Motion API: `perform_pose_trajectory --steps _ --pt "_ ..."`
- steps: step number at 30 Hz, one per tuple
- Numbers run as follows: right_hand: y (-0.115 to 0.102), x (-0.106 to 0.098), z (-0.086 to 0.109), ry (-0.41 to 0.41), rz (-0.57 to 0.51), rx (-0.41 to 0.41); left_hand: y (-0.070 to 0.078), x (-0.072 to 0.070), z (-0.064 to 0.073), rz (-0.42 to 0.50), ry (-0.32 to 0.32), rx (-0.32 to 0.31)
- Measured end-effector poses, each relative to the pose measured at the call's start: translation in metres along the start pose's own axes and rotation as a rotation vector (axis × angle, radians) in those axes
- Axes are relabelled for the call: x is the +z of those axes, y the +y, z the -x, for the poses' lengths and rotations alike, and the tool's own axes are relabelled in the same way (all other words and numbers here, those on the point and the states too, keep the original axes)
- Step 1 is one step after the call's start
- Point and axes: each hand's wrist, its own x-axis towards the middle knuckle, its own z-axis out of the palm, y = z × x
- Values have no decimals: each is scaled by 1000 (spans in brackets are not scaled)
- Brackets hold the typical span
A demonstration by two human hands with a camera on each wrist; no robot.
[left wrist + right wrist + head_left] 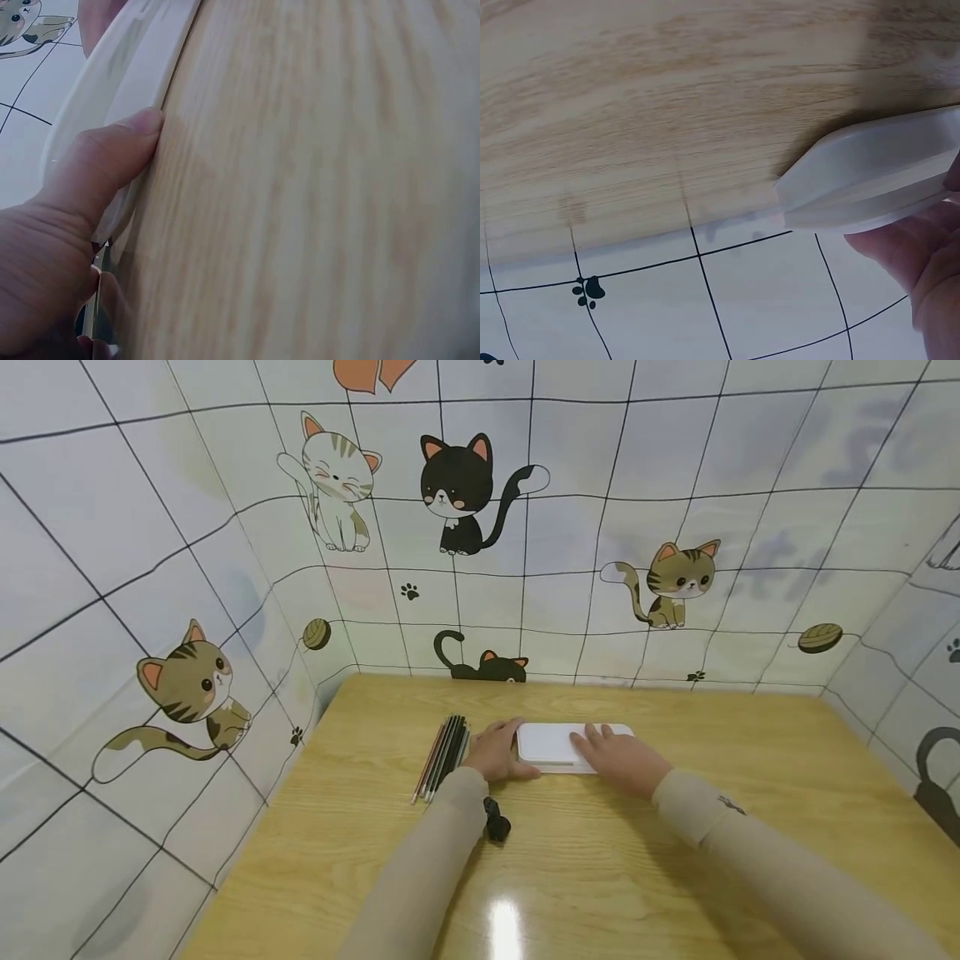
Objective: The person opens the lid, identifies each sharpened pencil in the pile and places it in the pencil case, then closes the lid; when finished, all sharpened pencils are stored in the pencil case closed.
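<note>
A flat white case with rounded corners lies on the wooden table between both hands. At its left end, my left hand grips it, thumb along the front edge and fingers around the far side. The left wrist view shows that thumb against the case's pale side. My right hand rests on the right part of the top, fingers extended across it. In the right wrist view, a sloped end of the case shows beside the right hand.
Several pencils, dark ones and a reddish one among them, lie in a bundle just left of the left hand. A small black device sits at the left wrist. Behind the wooden table hangs a white cat-print cloth.
</note>
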Motion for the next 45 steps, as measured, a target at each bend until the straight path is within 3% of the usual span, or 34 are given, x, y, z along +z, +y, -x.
perform_pose_trajectory --steps 7,16,26,35,45 --pt "4 2 1 12 -7 4 -2 1 -3 6 -2 8" --pt "17 4 6 3 -163 25 -1 1 -1 35 -20 -17" --pt "35 7 19 130 -224 -32 -3 1 -1 52 -35 -26" --pt "37 8 34 97 -323 65 2 -6 5 62 -63 -17" --pt "41 11 41 137 -360 78 -2 -5 4 86 -54 -4"
